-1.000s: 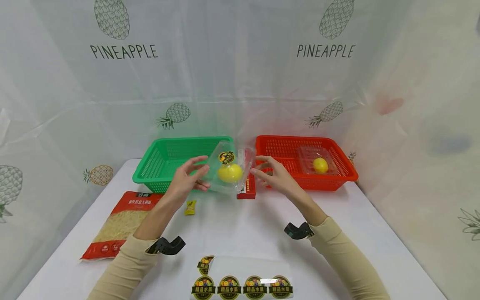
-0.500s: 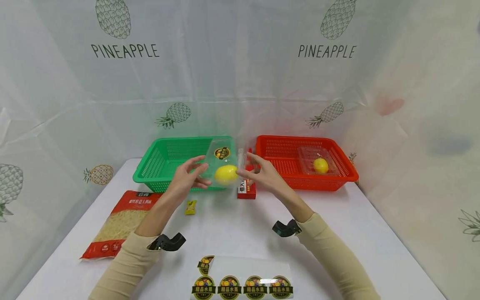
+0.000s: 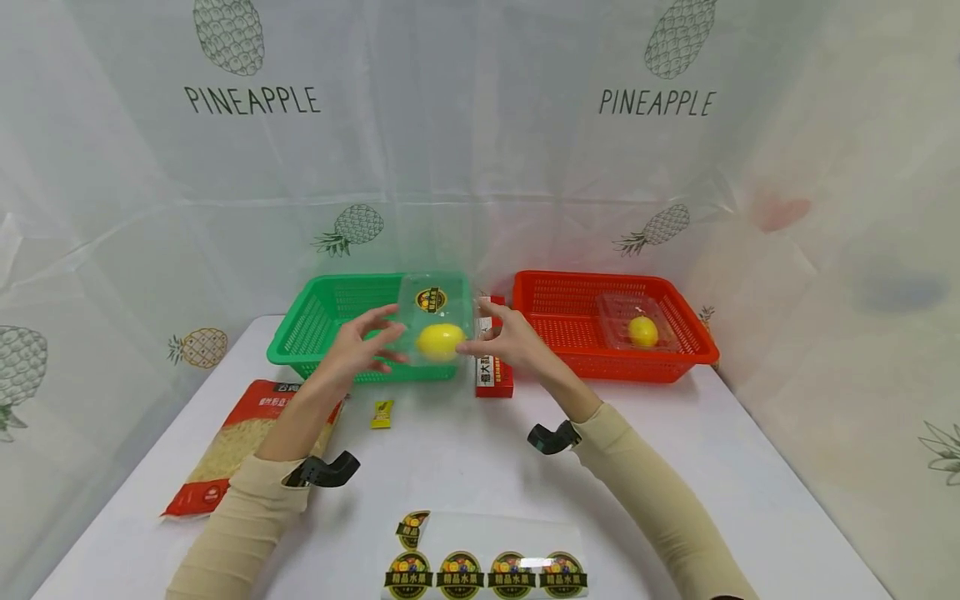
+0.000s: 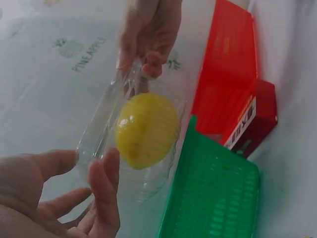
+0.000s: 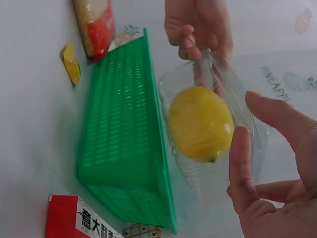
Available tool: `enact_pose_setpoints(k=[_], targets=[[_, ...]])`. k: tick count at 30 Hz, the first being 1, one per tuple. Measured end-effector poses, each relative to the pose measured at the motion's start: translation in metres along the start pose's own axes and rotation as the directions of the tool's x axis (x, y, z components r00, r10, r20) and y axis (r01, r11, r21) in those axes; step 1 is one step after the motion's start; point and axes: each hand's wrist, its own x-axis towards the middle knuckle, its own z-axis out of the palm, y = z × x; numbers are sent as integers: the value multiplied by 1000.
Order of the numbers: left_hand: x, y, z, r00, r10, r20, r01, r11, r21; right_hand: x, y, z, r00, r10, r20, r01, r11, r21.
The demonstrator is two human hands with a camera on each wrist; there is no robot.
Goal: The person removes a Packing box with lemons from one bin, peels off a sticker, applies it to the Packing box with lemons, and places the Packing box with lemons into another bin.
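Note:
A clear plastic fruit box (image 3: 456, 302) is held up between my two hands, overlapping the green basket (image 3: 307, 342) in the head view. Inside it lies a yellow lemon (image 3: 440, 342), and a round dark label (image 3: 431, 300) sits on its lid. My left hand (image 3: 358, 348) holds the box's left side, with thumb and forefinger at the edge in the left wrist view. The right hand (image 3: 517, 343) pinches the opposite side; its thumb and finger (image 5: 241, 163) straddle the rim in the right wrist view. Through the clear wall the lemon (image 5: 200, 124) shows whole.
A red basket (image 3: 558, 362) holds another clear box with a lemon (image 3: 642, 332). Between the baskets stands a red carton (image 3: 495, 387). A pasta bag (image 3: 247, 433) lies left, near a small yellow packet (image 3: 382, 414). A label sheet (image 3: 495, 533) lies in front.
Both hands have moved left with the box and lemon, bringing it from in front of the carton to over the green basket's right part. The box has turned to sit straighter.

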Motion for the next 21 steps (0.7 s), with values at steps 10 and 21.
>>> enact_pose_setpoints(k=[10, 21], targets=[[25, 0, -8, 998, 21, -61, -19, 1000, 25, 27, -1, 3, 998, -20, -59, 16, 998, -58], [53, -9, -14, 996, -53, -73, 59, 994, 89, 58, 14, 8, 993, 114, -25, -115, 993, -22]])
